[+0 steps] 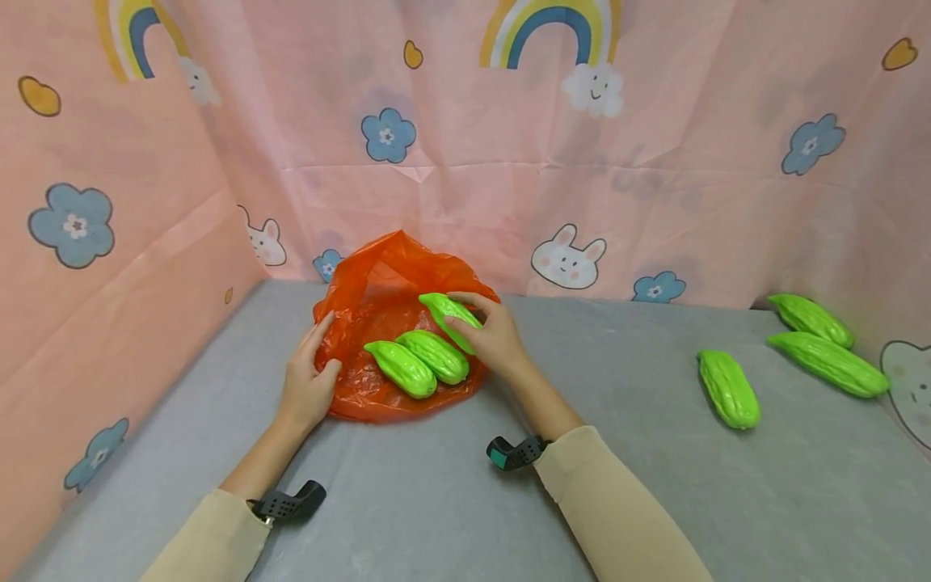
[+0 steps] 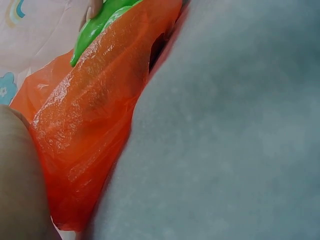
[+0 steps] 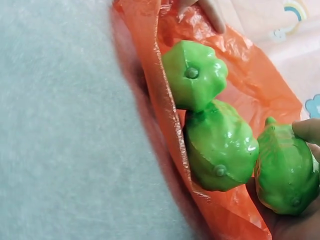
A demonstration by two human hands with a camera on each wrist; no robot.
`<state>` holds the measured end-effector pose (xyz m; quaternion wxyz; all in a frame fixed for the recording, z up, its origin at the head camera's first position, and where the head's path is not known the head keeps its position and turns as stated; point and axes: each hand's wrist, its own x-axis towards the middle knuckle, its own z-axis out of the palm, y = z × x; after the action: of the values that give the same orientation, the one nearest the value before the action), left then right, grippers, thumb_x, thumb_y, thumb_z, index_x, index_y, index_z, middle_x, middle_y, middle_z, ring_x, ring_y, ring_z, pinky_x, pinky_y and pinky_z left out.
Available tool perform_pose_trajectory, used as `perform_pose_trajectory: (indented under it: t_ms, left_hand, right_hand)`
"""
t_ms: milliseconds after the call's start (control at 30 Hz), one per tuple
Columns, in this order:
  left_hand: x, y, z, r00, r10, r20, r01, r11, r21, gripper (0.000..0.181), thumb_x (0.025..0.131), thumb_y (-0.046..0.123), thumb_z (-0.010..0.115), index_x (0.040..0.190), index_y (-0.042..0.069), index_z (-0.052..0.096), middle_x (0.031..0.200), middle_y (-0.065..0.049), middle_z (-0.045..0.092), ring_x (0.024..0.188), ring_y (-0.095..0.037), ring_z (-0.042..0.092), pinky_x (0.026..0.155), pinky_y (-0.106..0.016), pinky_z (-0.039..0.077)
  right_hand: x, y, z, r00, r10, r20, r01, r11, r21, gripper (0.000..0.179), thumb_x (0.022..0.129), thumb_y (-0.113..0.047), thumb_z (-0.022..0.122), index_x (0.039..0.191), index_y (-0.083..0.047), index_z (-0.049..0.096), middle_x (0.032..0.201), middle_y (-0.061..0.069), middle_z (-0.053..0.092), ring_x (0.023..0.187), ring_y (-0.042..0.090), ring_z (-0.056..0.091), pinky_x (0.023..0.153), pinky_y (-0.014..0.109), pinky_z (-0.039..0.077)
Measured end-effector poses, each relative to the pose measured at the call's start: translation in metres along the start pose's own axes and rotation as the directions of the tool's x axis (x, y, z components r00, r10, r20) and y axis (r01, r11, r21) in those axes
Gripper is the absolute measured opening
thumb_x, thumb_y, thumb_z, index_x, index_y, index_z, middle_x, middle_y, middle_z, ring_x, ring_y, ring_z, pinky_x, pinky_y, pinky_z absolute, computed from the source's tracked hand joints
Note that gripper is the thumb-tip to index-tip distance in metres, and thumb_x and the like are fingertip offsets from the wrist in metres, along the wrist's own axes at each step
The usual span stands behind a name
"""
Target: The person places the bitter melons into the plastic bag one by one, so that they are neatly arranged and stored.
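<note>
An orange plastic bag (image 1: 371, 303) lies open on the grey table, with two green bitter gourds (image 1: 418, 364) lying side by side in its mouth. My right hand (image 1: 489, 331) grips a third green gourd (image 1: 449, 314) just above the bag's right side; in the right wrist view that gourd (image 3: 285, 172) sits in my palm beside the other two (image 3: 217, 150). My left hand (image 1: 309, 376) rests on the bag's left edge, thumb against the plastic. The left wrist view shows the bag (image 2: 95, 120) close up with a gourd tip (image 2: 95, 27) above it.
Three more green gourds lie on the table at the right: one alone (image 1: 729, 388) and two near the back wall (image 1: 829, 352). A pink cartoon-print cloth (image 1: 509, 145) forms the walls at back and sides. Grey table (image 1: 436, 501) stretches towards me.
</note>
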<state>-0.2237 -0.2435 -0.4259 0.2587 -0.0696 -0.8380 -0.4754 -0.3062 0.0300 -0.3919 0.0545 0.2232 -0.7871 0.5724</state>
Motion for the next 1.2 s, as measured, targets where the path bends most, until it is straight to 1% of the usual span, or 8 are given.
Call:
perform_pose_trajectory:
  t_ms: [100,167,367,467,533,633,767,1200]
  left_hand:
    - [-0.001,0.000,0.000,1.000,-0.004,0.001,0.004,1.000,-0.004,0.069,0.088,-0.008,0.045,0.155,0.009,0.042,0.159,-0.019,0.041,0.146,-0.034,0.040,0.108,-0.014,0.032]
    - [-0.001,0.000,-0.001,1.000,-0.008,0.003,0.008,1.000,-0.004,0.069,0.088,-0.008,0.045,0.155,0.009,0.042,0.159,-0.018,0.041,0.145,-0.034,0.040,0.107,-0.012,0.031]
    - [0.000,-0.001,-0.001,1.000,-0.010,0.001,0.010,1.000,-0.009,0.069,0.087,-0.008,0.045,0.155,0.008,0.042,0.160,-0.019,0.040,0.147,-0.035,0.039,0.114,-0.055,0.034]
    - [0.000,0.000,-0.001,1.000,-0.006,0.000,0.006,1.000,-0.014,0.069,0.087,-0.009,0.045,0.154,0.007,0.042,0.159,-0.019,0.040,0.147,-0.035,0.038,0.114,-0.058,0.033]
    - [0.000,-0.001,-0.001,1.000,-0.005,-0.002,0.005,1.000,-0.010,0.069,0.088,-0.009,0.045,0.154,0.008,0.042,0.159,-0.018,0.041,0.147,-0.034,0.039,0.115,-0.053,0.034]
    - [0.000,-0.001,0.000,1.000,-0.003,-0.002,0.003,1.000,-0.009,0.069,0.088,-0.008,0.045,0.154,0.008,0.042,0.159,-0.018,0.041,0.146,-0.033,0.040,0.115,-0.030,0.035]
    - [0.001,-0.001,0.001,1.000,0.010,-0.007,-0.010,1.000,-0.021,0.069,0.087,-0.009,0.045,0.154,0.007,0.043,0.158,-0.019,0.042,0.144,-0.033,0.041,0.103,-0.005,0.028]
    - [0.001,-0.002,0.001,1.000,0.021,-0.008,-0.021,0.999,-0.026,0.069,0.087,-0.009,0.044,0.154,0.006,0.042,0.158,-0.020,0.042,0.143,-0.035,0.042,0.101,-0.002,0.028]
  right_hand:
    - [-0.001,0.001,0.001,1.000,0.008,0.007,-0.008,1.000,-0.004,0.039,0.093,-0.018,0.070,0.131,-0.009,0.067,0.131,0.012,0.066,0.119,0.028,0.061,0.100,0.044,0.052]
    - [-0.001,0.003,0.002,1.000,0.018,0.009,-0.018,1.000,-0.014,0.039,0.093,-0.018,0.071,0.130,-0.009,0.067,0.130,0.012,0.067,0.118,0.028,0.060,0.101,0.045,0.051]
    - [-0.001,0.009,0.005,0.999,0.038,0.018,-0.037,0.998,-0.057,0.038,0.093,-0.018,0.070,0.130,-0.010,0.068,0.129,0.011,0.068,0.118,0.028,0.060,0.102,0.045,0.050]
    - [-0.002,0.011,0.005,0.999,0.051,0.020,-0.050,0.997,-0.056,0.038,0.093,-0.019,0.069,0.130,-0.011,0.068,0.130,0.011,0.068,0.118,0.027,0.061,0.102,0.045,0.050]
    - [-0.002,0.011,0.005,0.998,0.055,0.020,-0.054,0.997,-0.059,0.038,0.093,-0.020,0.068,0.131,-0.011,0.068,0.130,0.010,0.068,0.118,0.027,0.061,0.102,0.045,0.050]
    - [-0.003,0.011,0.005,0.998,0.066,0.015,-0.065,0.996,-0.061,0.039,0.094,-0.021,0.068,0.131,-0.011,0.067,0.131,0.011,0.068,0.119,0.028,0.060,0.103,0.046,0.050]
    - [-0.005,0.013,0.006,0.997,0.081,0.010,-0.080,0.994,-0.070,0.038,0.093,-0.020,0.068,0.130,-0.010,0.068,0.131,0.012,0.068,0.119,0.028,0.059,0.104,0.046,0.049]
    - [-0.005,0.025,0.009,0.998,0.062,0.021,-0.059,0.994,-0.096,0.036,0.092,-0.020,0.071,0.127,-0.010,0.070,0.128,0.011,0.069,0.119,0.028,0.061,0.104,0.046,0.049]
